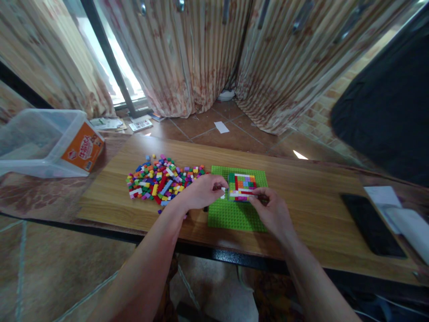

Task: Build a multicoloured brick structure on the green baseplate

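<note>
A green baseplate point(234, 219) lies on the wooden board, carrying a low, multicoloured block of toy bricks point(246, 182) with white, red, orange and blue rows. My left hand point(203, 192) is at the plate's left edge, thumb and fingers pinched on a small white brick point(223, 193). From the right, my right hand point(271, 210) reaches to the built block, its thumb and fingertips closed on the end of a long white brick point(239, 193). That brick lies over the block's near side; whether it is pressed down I cannot tell.
A wide pile of loose coloured bricks point(164, 181) spreads left of the baseplate on the wooden board point(311, 214). A clear plastic bin point(40, 154) with an orange label stands far left. A black phone-like slab point(372, 223) and white items point(407, 223) lie at the right.
</note>
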Demonstrator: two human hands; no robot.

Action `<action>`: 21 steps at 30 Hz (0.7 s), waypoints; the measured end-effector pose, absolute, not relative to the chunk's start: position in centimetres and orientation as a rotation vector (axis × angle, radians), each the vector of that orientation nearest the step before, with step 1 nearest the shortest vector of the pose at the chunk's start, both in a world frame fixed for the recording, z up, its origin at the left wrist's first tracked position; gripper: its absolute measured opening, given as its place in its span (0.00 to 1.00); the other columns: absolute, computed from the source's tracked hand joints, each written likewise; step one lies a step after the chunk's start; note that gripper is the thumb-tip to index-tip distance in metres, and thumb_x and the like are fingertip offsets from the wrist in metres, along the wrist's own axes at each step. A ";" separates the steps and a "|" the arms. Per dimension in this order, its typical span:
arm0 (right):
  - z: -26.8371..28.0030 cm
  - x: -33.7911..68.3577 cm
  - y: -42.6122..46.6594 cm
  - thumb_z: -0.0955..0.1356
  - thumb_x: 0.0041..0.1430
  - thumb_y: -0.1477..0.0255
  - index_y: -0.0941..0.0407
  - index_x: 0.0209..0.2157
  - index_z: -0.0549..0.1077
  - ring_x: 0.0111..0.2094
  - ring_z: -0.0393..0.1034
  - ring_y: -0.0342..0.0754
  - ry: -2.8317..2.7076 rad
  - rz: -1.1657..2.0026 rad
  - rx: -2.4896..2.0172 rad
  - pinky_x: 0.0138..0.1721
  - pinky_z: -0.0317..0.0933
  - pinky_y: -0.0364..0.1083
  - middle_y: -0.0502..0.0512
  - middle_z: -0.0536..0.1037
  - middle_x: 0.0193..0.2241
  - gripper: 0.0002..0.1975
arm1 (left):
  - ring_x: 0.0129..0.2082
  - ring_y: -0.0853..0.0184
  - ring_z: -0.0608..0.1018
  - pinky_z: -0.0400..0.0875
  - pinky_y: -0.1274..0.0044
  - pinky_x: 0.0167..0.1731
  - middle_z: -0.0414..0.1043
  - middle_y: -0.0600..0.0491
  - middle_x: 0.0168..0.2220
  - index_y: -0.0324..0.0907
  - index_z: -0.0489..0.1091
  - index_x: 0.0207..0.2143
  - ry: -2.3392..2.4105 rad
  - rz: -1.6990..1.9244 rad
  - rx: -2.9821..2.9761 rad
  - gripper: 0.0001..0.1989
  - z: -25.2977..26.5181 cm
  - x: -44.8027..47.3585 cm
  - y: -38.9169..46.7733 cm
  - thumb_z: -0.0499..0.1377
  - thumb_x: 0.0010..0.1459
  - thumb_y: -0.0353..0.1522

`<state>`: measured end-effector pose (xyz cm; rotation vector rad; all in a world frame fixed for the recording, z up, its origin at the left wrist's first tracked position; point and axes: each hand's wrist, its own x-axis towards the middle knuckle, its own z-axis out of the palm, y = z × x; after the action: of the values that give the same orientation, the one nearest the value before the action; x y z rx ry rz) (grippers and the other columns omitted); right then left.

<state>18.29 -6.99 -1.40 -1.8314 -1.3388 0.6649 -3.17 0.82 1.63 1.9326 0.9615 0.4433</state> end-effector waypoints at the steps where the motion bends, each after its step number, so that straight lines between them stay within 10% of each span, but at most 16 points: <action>1: -1.5 18.3 -7.0 0.70 0.51 0.59 0.55 0.36 0.75 0.37 0.73 0.53 -1.348 0.662 -1.817 0.44 0.64 0.54 0.58 0.79 0.36 0.15 | 0.26 0.72 0.72 0.64 0.81 0.27 0.73 0.55 0.26 0.37 0.74 0.36 0.957 0.446 1.934 0.08 1.7 -3.2 0.8 0.56 0.55 0.24; 21: -1.0 18.5 -6.4 0.66 0.59 0.65 0.57 0.43 0.75 0.40 0.74 0.51 -1.476 0.504 -1.704 0.44 0.68 0.54 0.61 0.77 0.43 0.14 | 0.26 0.71 0.74 0.66 0.81 0.28 0.74 0.54 0.27 0.38 0.71 0.31 0.858 0.555 1.818 0.02 1.0 -3.0 0.6 0.59 0.52 0.26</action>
<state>18.48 -6.41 -1.02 -1.7044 -1.4757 0.5036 -3.03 0.58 1.02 1.8185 0.8584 0.5547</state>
